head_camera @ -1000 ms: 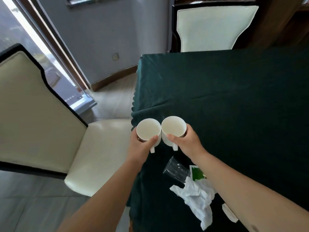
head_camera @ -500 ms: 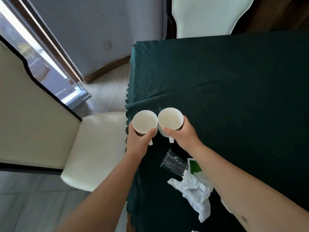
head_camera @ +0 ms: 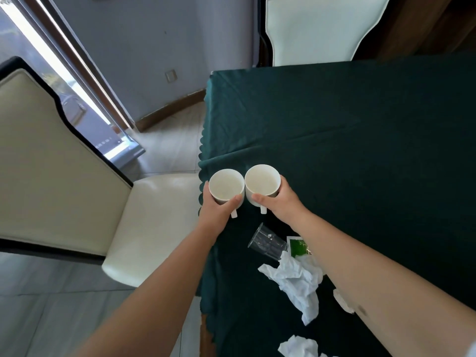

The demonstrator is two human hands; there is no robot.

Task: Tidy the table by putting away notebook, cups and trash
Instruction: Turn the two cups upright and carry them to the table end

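Two empty white mugs stand side by side, rims touching, near the left edge of the table covered in dark green cloth [head_camera: 360, 140]. My left hand [head_camera: 219, 211] grips the left mug [head_camera: 226, 185]. My right hand [head_camera: 277, 202] grips the right mug [head_camera: 262, 180]. Both handles point toward me. A clear plastic cup [head_camera: 268, 242] lies on its side just behind my hands. Crumpled white paper [head_camera: 296, 282] lies near it, and another crumpled piece [head_camera: 298, 346] sits at the bottom edge. No notebook is in view.
A green and white packet [head_camera: 297, 247] lies partly under my right forearm, with a small white scrap [head_camera: 341, 301] beside the arm. A cream chair [head_camera: 144, 217] stands left of the table, another chair [head_camera: 316, 29] at its far end. A glass door [head_camera: 51, 73] is far left.
Both hands keep the same hold on the two mugs. The camera view has shifted a little; the mugs and trash have not visibly moved on the cloth.
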